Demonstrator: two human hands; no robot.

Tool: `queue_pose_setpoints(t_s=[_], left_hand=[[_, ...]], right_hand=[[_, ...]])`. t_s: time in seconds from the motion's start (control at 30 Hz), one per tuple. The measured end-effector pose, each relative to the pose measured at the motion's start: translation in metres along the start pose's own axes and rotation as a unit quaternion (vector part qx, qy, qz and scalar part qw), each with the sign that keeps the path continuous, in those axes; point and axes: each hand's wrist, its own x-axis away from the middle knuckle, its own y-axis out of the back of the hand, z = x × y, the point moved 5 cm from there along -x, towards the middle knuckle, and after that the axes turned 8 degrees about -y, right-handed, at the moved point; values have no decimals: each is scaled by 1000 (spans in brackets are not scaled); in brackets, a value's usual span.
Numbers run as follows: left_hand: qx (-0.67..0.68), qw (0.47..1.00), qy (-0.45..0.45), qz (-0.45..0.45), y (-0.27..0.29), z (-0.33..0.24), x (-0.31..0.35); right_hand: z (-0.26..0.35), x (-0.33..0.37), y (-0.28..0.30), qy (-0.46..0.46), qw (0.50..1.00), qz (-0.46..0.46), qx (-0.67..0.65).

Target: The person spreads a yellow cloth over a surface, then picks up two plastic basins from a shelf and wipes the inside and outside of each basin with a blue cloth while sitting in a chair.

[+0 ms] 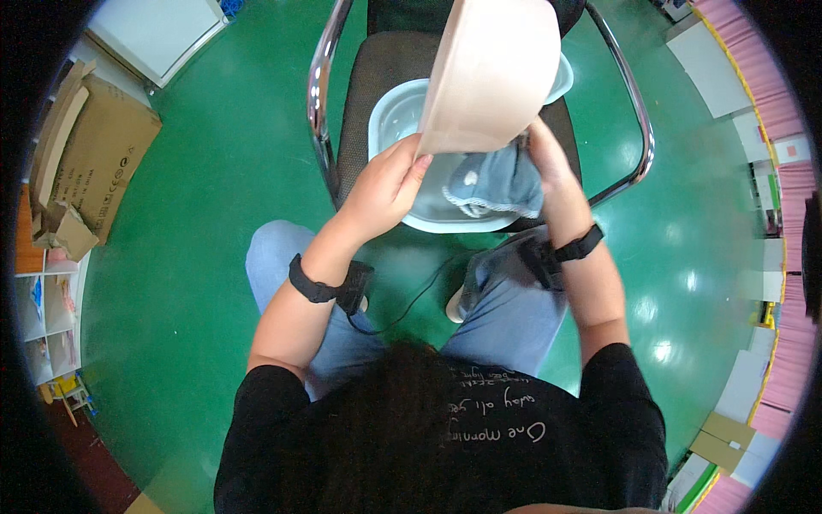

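A pale beige plastic tub (492, 77) is held up on its side above a light blue basin (428, 224) that rests on the chair seat. My left hand (385, 188) is closed on the tub's near left edge, thumb on one side of it. Beside the tub's lower right corner, my right hand (548, 158) grips a blue-grey cloth (497, 182) with a pale stitched border. The cloth hangs over the basin's inside. Part of my right hand's fingers is hidden behind the tub, which also covers much of the basin.
Curved metal armrests (321, 94) flank the dark chair seat (360, 77). A thin black cable (419, 300) runs between my knees. On the left stand an open cardboard box (111, 154) and a white shelf (60, 300). Pink curtains (796, 214) line the right.
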Motion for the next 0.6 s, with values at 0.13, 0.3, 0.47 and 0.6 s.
queue_pose_setpoints(t_s=[0.13, 0.3, 0.47, 0.6], left_hand=[[138, 987, 48, -66, 13, 2, 7], [269, 948, 21, -168, 26, 4, 5], [421, 881, 21, -215, 46, 1, 5], [368, 902, 33, -222, 44, 8, 14]], right_hand=[[33, 20, -37, -75, 987, 48, 133], [66, 45, -77, -112, 978, 9, 175], [107, 67, -89, 54, 982, 6, 182], [105, 76, -74, 287, 947, -45, 139]])
